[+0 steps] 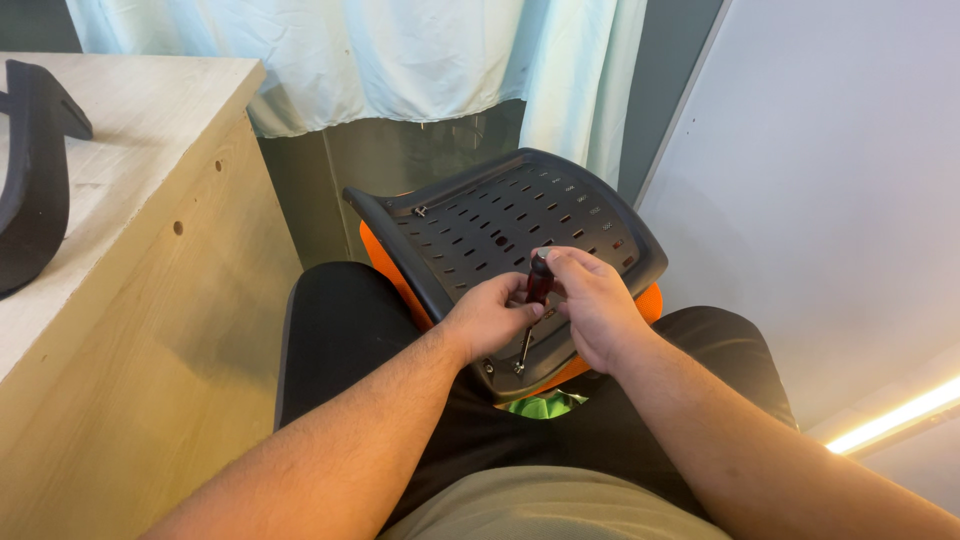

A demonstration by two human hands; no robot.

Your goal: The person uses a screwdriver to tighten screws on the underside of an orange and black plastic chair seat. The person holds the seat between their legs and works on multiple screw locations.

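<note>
Seat pan on my lap, underside up. My left hand (pixel 490 318) is wrapped low around the dark red-handled screwdriver with the thin steel shaft (pixel 533 300); my right hand (pixel 592 305) is closed over the handle top, thumb and fingers pinching it. Tip sits on a small silver screw (pixel 519 369) at the near edge of the black slotted plastic seat shell (pixel 520 235), which backs an orange cushion (pixel 385 258). Driver's long axis runs nearly upright, tilted slightly: handle up and away from me, tip down toward me.

Risk: shell only rests on my thighs, so it could rock and the tip cam out, stripping the head or stabbing my leg.

Pale wooden desk (pixel 120 300) to my left; a black curved plastic part (pixel 35 190) on its top.
</note>
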